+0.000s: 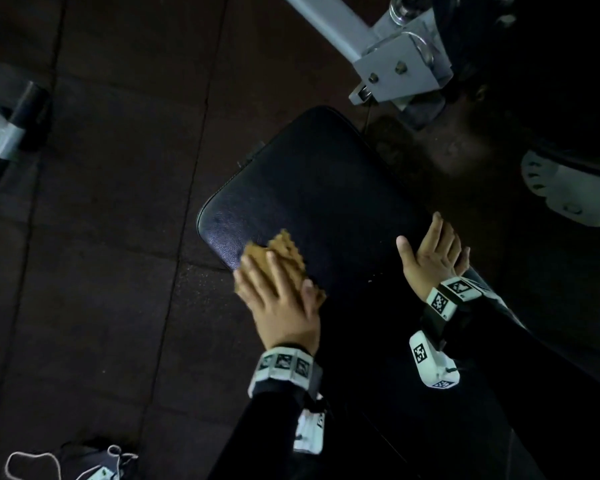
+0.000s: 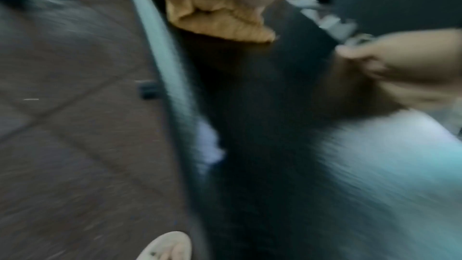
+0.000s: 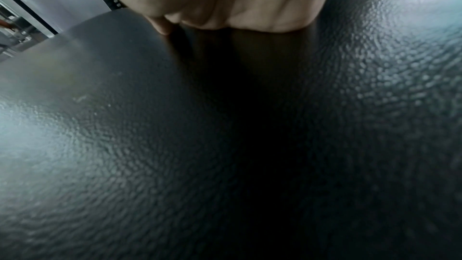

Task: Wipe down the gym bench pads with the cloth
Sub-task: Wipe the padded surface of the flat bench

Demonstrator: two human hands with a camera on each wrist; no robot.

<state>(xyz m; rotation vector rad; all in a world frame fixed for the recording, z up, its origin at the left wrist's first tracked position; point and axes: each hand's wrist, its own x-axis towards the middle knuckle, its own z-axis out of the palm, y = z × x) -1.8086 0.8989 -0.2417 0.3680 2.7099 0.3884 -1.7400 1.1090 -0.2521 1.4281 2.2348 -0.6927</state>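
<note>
The black padded bench pad [image 1: 319, 188] runs from lower right up to the middle of the head view. An orange-brown cloth [image 1: 284, 251] lies on its left edge, bunched up. My left hand [image 1: 278, 292] presses flat on the cloth with straight fingers. The left wrist view is blurred and shows the cloth [image 2: 215, 13] under my palm. At the pad's right edge my right hand [image 1: 433, 254] rests flat, fingers spread. Close up in the right wrist view, the right hand [image 3: 232, 1] lies on the grained pad [image 3: 175, 145].
A grey metal frame arm [image 1: 364, 46] with a bolted bracket stands beyond the pad's far end. Dark rubber floor tiles [image 1: 111, 202] lie to the left. Another machine's grey foot [image 1: 4, 133] sits at far left. A shoe [image 1: 94, 465] shows at the bottom left.
</note>
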